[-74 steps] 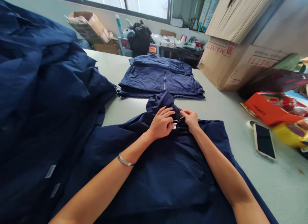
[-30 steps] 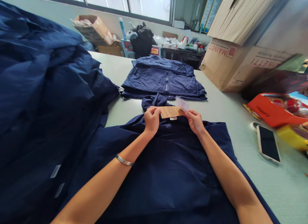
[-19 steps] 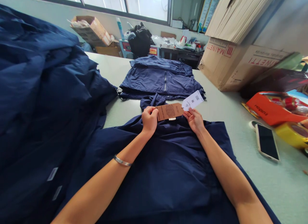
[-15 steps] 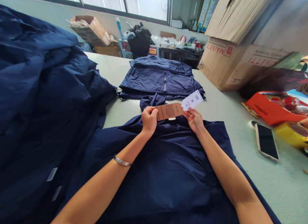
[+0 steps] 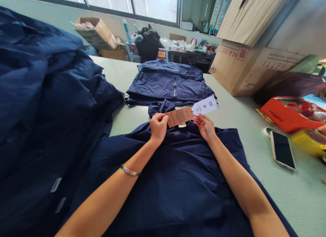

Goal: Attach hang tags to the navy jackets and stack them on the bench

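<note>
The left hand (image 5: 158, 128) is clamped on the end of a brown kraft-card hang tag (image 5: 179, 116). Just beside it, the right hand (image 5: 205, 127) pinches a white rectangular barcode tag (image 5: 205, 105) joined to the brown one. Beneath both hands lies a navy nylon jacket (image 5: 173, 182) on the pale grey surface (image 5: 267, 203); a folded navy jacket (image 5: 169, 82) lies beyond the hands.

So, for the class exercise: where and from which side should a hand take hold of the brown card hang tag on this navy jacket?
The brown card hang tag is probably best pinched at its left end on its flat faces, from the near side, as the left hand does. It stands clear above the navy jacket; its right end meets the white tag.
</note>
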`<state>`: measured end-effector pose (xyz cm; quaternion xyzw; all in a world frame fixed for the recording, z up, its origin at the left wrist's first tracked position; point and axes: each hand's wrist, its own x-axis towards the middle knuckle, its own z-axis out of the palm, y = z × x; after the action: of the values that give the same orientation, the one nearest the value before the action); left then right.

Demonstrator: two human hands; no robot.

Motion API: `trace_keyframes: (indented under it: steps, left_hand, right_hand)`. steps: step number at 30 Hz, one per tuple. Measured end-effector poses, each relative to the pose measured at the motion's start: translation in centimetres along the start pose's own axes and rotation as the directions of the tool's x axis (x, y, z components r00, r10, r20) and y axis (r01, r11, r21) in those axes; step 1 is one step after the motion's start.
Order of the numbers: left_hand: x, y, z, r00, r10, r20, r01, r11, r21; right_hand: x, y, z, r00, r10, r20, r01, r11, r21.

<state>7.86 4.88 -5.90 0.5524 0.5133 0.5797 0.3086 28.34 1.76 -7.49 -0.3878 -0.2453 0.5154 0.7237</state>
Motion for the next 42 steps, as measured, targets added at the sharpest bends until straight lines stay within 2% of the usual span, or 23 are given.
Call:
trace_keyframes:
  steps: [11,18,24,30,37,42]
  left_hand:
    - [-0.1,0.0,0.0,0.999,0.05,0.018,-0.05,0.998,0.025]
    - [-0.1,0.1,0.0,0.999,0.029,0.023,-0.03,0.999,0.014]
    - [0.0,-0.1,0.1,0.999,0.026,0.038,-0.027,1.0,0.012]
    - [0.0,-0.2,0.2,0.999,0.022,0.038,-0.022,1.0,0.011]
    - [0.0,-0.4,0.4,0.999,0.017,0.034,-0.018,1.0,0.006]
    - [-0.4,0.2,0.0,0.994,0.081,0.074,-0.082,0.997,0.014]
  right_hand:
    - [-0.1,0.1,0.2,0.999,-0.032,0.014,0.033,0.999,-0.015]
    - [-0.4,0.0,0.5,0.999,-0.043,0.002,0.043,0.999,-0.014]
    - [-0.6,0.3,0.5,0.995,-0.081,0.049,0.086,0.992,-0.089]
    - [-0.4,0.8,0.4,0.996,-0.073,0.042,0.078,0.988,-0.133]
    - [-0.7,1.0,0.5,0.987,-0.139,0.075,0.15,0.975,-0.163]
    - [-0.9,0.9,0.7,0.988,-0.133,0.082,0.145,0.977,-0.157]
